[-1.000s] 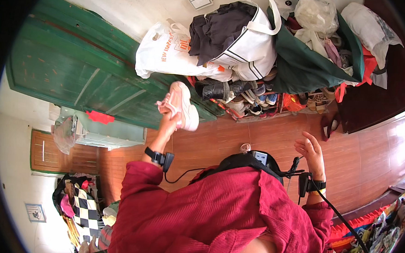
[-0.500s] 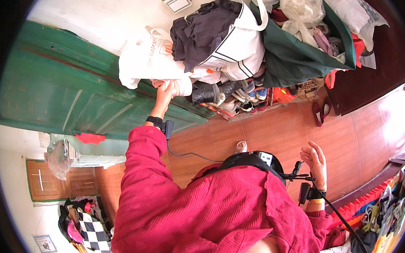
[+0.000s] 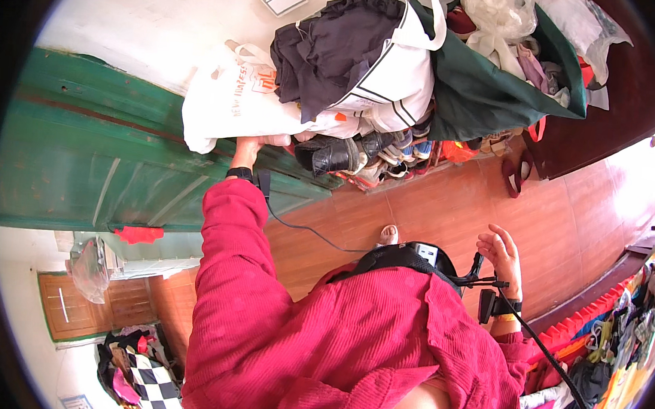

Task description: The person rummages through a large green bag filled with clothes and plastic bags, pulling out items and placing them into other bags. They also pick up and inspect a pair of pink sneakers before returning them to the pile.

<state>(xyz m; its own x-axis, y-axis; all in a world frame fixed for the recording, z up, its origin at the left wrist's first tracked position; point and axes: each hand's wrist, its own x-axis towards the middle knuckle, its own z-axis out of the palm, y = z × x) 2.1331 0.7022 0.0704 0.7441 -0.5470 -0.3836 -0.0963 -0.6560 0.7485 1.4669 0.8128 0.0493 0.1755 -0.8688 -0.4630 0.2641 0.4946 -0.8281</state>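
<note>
My left hand (image 3: pixel 247 148) reaches in under the white printed bag (image 3: pixel 224 108), at the left end of a row of shoes. Its fingers are hidden below the bag, and a small pale pink piece, perhaps part of a shoe, shows beside it. Just to the right lies a black shoe (image 3: pixel 324 156). Several more shoes (image 3: pixel 394 152) are packed in the rack beneath the bags. My right hand (image 3: pixel 503 254) hangs at waist height over the floor, fingers loosely spread, holding nothing. Black wrist straps with cables sit on both arms.
Above the shoes stand a white tote bag (image 3: pixel 395 81) full of dark clothes and a dark green bag (image 3: pixel 492 94) of cloth. A green door (image 3: pixel 68 159) lies on the left. Dark red shoes (image 3: pixel 515 175) rest on the tiled floor. Piled clothes (image 3: pixel 604 349) line the lower right.
My left hand has moved a little left and in under the white printed bag; the pale pink shoe it was gripping is now mostly hidden. My right hand has barely moved.
</note>
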